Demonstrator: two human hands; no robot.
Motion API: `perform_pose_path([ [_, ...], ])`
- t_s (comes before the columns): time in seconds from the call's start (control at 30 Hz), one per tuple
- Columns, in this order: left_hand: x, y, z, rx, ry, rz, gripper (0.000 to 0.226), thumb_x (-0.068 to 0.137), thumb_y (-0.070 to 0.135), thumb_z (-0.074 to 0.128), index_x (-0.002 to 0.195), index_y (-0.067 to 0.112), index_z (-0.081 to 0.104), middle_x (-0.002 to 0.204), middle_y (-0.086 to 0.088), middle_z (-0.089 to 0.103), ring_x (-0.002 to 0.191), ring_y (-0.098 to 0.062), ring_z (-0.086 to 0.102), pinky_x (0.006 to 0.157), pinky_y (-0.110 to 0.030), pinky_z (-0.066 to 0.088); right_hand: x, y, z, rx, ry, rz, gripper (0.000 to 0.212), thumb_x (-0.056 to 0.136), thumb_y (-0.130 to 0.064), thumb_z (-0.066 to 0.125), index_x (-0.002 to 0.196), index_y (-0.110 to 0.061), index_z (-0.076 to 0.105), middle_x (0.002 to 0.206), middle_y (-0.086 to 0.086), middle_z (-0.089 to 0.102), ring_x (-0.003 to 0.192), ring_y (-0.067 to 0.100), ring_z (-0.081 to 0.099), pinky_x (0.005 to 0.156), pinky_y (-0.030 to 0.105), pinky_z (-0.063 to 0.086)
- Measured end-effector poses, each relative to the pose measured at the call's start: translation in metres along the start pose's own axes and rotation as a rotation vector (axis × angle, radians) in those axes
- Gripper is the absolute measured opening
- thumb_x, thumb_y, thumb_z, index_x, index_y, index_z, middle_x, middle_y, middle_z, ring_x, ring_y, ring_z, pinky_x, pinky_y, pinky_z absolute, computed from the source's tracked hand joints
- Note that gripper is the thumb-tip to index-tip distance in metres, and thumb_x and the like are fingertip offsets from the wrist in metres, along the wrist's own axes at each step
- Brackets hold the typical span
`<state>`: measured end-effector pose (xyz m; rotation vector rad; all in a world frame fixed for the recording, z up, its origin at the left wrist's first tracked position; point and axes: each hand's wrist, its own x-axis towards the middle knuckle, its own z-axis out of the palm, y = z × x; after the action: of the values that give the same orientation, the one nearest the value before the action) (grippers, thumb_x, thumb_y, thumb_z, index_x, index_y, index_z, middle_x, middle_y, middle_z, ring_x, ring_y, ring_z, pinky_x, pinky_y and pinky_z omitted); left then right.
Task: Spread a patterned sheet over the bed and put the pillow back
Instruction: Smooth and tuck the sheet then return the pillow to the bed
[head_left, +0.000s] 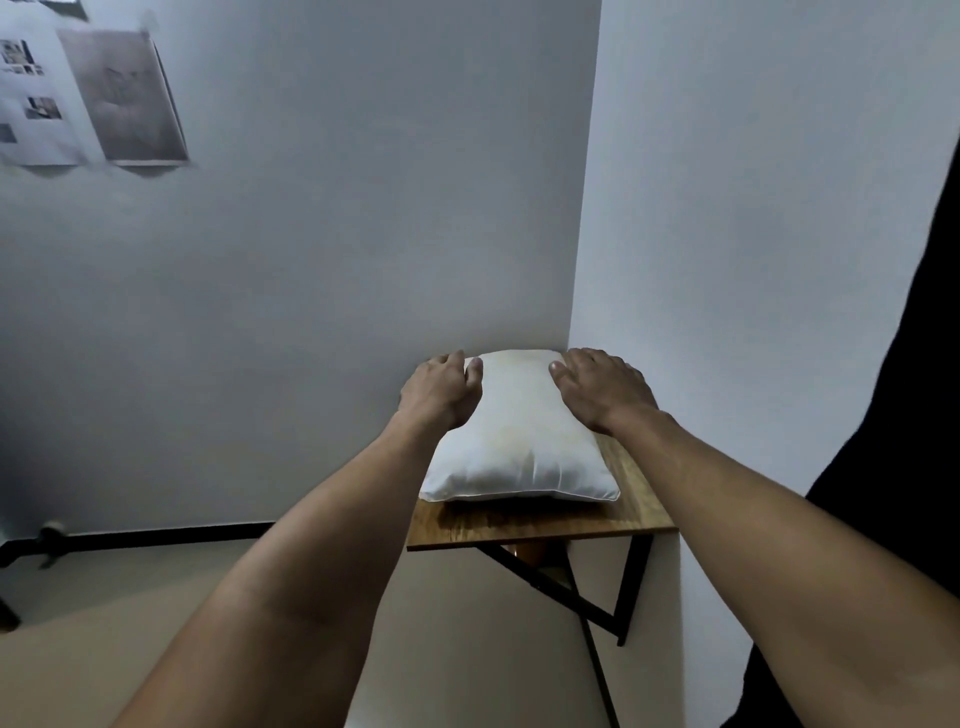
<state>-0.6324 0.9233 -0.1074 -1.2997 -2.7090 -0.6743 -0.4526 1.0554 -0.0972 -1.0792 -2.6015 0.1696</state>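
A white pillow (519, 441) lies on a small wooden table (540, 525) pushed into the corner of the room. My left hand (439, 389) holds the pillow's far left end, thumb on top and fingers curled round the edge. My right hand (602, 387) rests on the far right end, its fingers bent over the edge near the wall. Both arms reach forward from the bottom of the view. No bed or patterned sheet is in view.
Grey walls meet in a corner right behind the table. The table has black metal legs (597, 608). Papers and a picture (124, 98) hang on the left wall. A black rail (156, 535) runs along the wall base at left. A dark shape (909, 467) fills the right edge.
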Motion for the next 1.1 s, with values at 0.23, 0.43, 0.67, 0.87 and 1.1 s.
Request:
perform_pose_path([
  [0.23,0.049,-0.016,0.028,-0.046,-0.033,-0.050,0.051,0.106,0.042,0.022,0.137,0.013,0.050,0.142,-0.013,0.053,0.128,-0.034,0.048,0.102,-0.045,0.041,0.042,-0.002,0.025,-0.049,-0.040,-0.005,0.060,0.106,-0.052,0.022,0.152,-0.016,0.038,0.157,0.006,0.039,0.144,0.026,0.035,0.116,0.043,0.025],
  [0.43,0.112,-0.037,0.052,-0.111,-0.043,-0.086,0.045,0.104,0.038,0.027,0.128,0.012,0.055,0.129,-0.011,0.060,0.116,-0.033,0.054,0.089,-0.041,0.044,0.093,-0.005,0.044,-0.071,-0.104,0.054,0.061,0.106,-0.053,0.021,0.155,-0.020,0.036,0.158,0.006,0.037,0.140,0.030,0.040,0.111,0.045,0.032],
  [0.67,0.172,-0.061,0.074,-0.110,-0.063,-0.062,0.043,0.104,0.034,0.027,0.127,0.012,0.056,0.128,-0.012,0.061,0.117,-0.033,0.053,0.089,-0.040,0.043,0.140,-0.007,0.067,0.000,-0.124,0.153,0.060,0.105,-0.054,0.019,0.147,-0.019,0.041,0.154,0.002,0.041,0.134,0.028,0.044,0.104,0.046,0.038],
  [0.87,0.204,-0.076,0.102,-0.100,-0.149,-0.081,0.046,0.103,0.036,0.026,0.126,0.011,0.058,0.128,-0.013,0.061,0.113,-0.033,0.056,0.087,-0.037,0.042,0.168,0.003,0.093,0.029,-0.139,0.228,0.061,0.102,-0.058,0.020,0.145,-0.020,0.040,0.142,0.004,0.051,0.127,0.029,0.050,0.097,0.047,0.044],
  [1.1,0.228,-0.092,0.141,-0.120,-0.184,-0.128,0.048,0.103,0.036,0.025,0.125,0.008,0.057,0.124,-0.015,0.061,0.111,-0.035,0.057,0.083,-0.037,0.041,0.191,0.023,0.123,0.062,-0.164,0.279,0.058,0.103,-0.058,0.020,0.149,-0.026,0.037,0.137,0.003,0.055,0.122,0.028,0.054,0.097,0.049,0.047],
])
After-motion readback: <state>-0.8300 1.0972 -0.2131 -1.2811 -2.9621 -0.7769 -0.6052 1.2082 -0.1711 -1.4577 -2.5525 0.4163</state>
